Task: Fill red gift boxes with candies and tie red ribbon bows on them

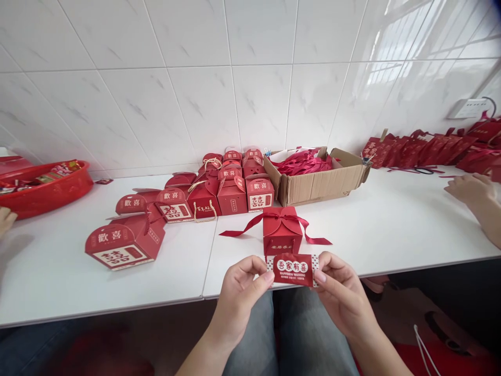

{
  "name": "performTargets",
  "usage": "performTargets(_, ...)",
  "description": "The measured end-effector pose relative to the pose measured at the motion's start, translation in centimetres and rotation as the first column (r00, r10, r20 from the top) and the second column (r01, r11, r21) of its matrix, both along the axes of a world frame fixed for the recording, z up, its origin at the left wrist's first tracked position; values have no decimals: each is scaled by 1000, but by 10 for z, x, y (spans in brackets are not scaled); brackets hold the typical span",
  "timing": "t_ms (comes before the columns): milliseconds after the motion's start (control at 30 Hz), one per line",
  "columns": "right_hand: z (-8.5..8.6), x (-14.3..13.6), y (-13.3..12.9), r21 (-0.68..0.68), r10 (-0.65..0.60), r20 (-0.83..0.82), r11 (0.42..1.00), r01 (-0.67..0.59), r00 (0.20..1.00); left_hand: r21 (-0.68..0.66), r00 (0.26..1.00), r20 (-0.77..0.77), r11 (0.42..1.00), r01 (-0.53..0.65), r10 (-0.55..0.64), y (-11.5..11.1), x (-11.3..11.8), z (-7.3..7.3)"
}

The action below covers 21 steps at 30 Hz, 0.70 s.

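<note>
A small red candy packet (293, 270) with white dotted ends and white lettering is held level over the table's front edge. My left hand (245, 292) pinches its left end between thumb and fingers. At the other end, my right hand (342, 290) grips it the same way. Just behind the packet stands a red gift box (282, 230), its top closed and tied with a dark red ribbon (245, 228) whose two tails spread out on the table. The packet hides the lower front of that box.
Several red gift boxes (230, 196) stand grouped at the wall. Beside them is a cardboard box (319, 185) of red ribbons. A red basin (47, 193) with packets is at the left, red bags (426, 149) at the right. Other people's hands (472, 189) show at both sides.
</note>
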State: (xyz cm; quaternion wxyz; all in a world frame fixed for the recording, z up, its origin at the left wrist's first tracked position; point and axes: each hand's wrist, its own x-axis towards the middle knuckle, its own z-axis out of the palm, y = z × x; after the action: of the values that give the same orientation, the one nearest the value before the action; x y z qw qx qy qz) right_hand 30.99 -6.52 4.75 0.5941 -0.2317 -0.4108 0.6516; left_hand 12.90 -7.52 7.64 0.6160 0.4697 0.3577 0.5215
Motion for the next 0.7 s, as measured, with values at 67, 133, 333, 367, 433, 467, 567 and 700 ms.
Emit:
performTargets(67, -2, 1, -1, -2, -27, 11, 1000, 27, 1000, 18, 999, -29, 1000, -12, 12, 0, -1, -1)
performTargets(133, -4, 2, -2, -1, -67, 26, 998, 67, 997, 41, 997, -67, 999, -31, 33, 0, -1, -1)
performTargets(333, -3, 4, -1, -34, -80, 102, 996, 83, 992, 99, 976, -200, 992, -72, 91, 3, -2, -4)
performTargets(367, -3, 4, -1, -45, -76, 105, 996, 81, 992, 104, 970, -221, 992, -76, 97, 4, -2, -5)
performTargets(433, -3, 4, -1, -63, -79, 88, 994, 84, 993, 122, 956, -271, 989, -78, 109, 4, -3, -5)
performTargets(467, -3, 4, 0, -74, -82, 75, 993, 88, 994, 139, 945, -303, 987, -81, 120, 4, -3, -4)
performTargets(567, -8, 5, 1, -100, -90, 56, 991, 95, 994, 237, 894, -401, 965, -112, 202, 5, -3, -2)
performTargets(700, -10, 5, 1, -113, -134, 107, 983, 145, 985, 294, 853, -455, 947, -127, 256, 8, -2, 0)
